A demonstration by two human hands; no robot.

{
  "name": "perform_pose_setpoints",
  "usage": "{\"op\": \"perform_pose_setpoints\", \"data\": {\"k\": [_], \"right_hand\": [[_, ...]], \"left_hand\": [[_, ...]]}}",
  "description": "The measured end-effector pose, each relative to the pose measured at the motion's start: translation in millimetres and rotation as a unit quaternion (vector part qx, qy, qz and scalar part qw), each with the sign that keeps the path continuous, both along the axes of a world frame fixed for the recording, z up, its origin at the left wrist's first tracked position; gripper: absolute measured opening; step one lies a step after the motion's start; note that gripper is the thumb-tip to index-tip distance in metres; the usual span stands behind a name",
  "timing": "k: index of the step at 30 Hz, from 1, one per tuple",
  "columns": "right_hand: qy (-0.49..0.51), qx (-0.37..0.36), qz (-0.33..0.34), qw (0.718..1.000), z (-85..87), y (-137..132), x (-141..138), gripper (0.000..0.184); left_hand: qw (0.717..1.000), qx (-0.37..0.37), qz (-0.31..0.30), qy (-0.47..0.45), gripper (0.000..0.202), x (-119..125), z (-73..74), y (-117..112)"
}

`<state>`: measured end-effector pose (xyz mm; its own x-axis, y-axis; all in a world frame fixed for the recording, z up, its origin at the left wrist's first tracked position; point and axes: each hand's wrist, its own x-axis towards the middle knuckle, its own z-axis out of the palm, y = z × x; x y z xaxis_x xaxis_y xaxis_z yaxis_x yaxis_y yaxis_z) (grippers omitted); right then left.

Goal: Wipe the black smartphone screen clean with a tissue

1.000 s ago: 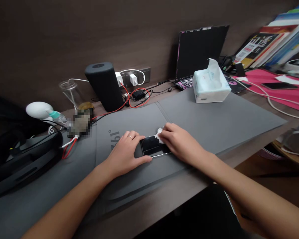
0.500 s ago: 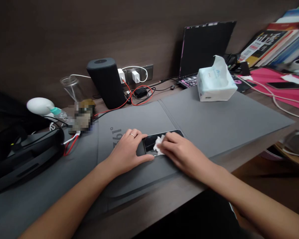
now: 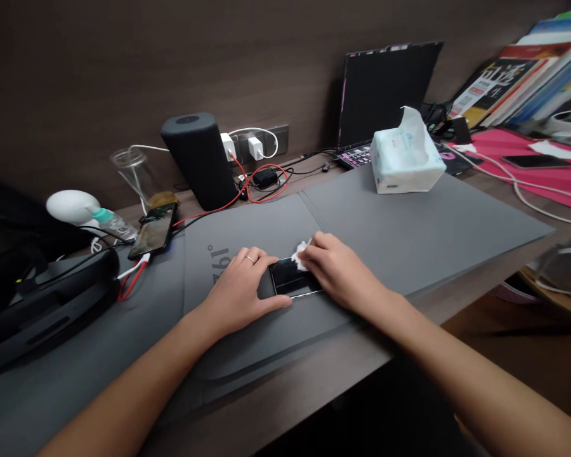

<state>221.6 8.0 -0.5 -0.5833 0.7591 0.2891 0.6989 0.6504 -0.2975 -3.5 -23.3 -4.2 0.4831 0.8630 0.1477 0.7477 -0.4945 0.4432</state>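
A smartphone (image 3: 289,279) with a dark glass face lies flat on the grey desk mat (image 3: 247,222). My left hand (image 3: 245,285), a ring on one finger, grips the phone's left end, thumb along the near edge and fingertips at the far corner. A crumpled white tissue (image 3: 301,255) is pinched in the closed fingers of my right hand (image 3: 337,270), touching the phone near its far edge. That hand hides the phone's right end.
A tissue pack (image 3: 406,162) stands at the mat's back, before an open laptop (image 3: 390,95). A black speaker (image 3: 197,162), glass jar (image 3: 137,178), small spray bottle (image 3: 114,222) and second phone (image 3: 153,230) sit back left. Books (image 3: 509,82) lean at right.
My right hand has moved the tissue away from me across the phone, from the middle of the glass to its far edge. The left hand keeps its hold. The view shifts slightly.
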Motion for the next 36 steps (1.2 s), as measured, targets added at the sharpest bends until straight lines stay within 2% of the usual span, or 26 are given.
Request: {"op": "perform_pose_setpoints", "data": {"k": [4,7,11,17,21,25,29,32,36], "right_hand": [[-0.023,0.017,0.032,0.999,-3.9,-6.4,-30.9,0.023],[-0.016,0.009,0.048,0.999,-1.9,-13.2,-31.0,0.022],[0.006,-0.023,0.04,0.999,3.7,-15.6,0.0,0.026],[-0.014,-0.024,-0.041,0.999,8.7,-12.8,64.2,0.03],[-0.03,0.032,-0.043,0.998,26.8,-4.7,80.2,0.03],[0.018,0.114,-0.072,0.991,43.7,20.6,70.5,0.026],[-0.011,0.101,-0.023,0.995,36.9,39.5,47.2,0.03],[-0.004,0.072,0.026,0.997,25.6,28.0,23.8,0.033],[0.005,-0.016,0.11,0.994,15.0,0.5,-2.9,0.043]], "left_hand": [[1.0,0.001,-0.003,0.003,0.053,0.0,-0.6,0.0],[1.0,-0.001,0.001,-0.002,0.054,-0.4,-1.1,-0.2],[1.0,0.001,0.006,-0.003,0.056,-0.5,-0.8,-0.6],[1.0,-0.006,0.009,0.004,0.057,-0.3,-0.5,-0.6],[1.0,-0.009,0.008,0.002,0.056,0.4,1.2,-0.6],[1.0,-0.001,0.004,-0.004,0.055,1.3,1.9,-0.2],[1.0,0.008,0.004,-0.01,0.054,1.8,1.6,0.0],[1.0,0.007,0.007,-0.013,0.058,1.8,0.6,-0.2],[0.999,-0.001,0.031,-0.042,0.096,1.1,-3.1,-0.4]]}}
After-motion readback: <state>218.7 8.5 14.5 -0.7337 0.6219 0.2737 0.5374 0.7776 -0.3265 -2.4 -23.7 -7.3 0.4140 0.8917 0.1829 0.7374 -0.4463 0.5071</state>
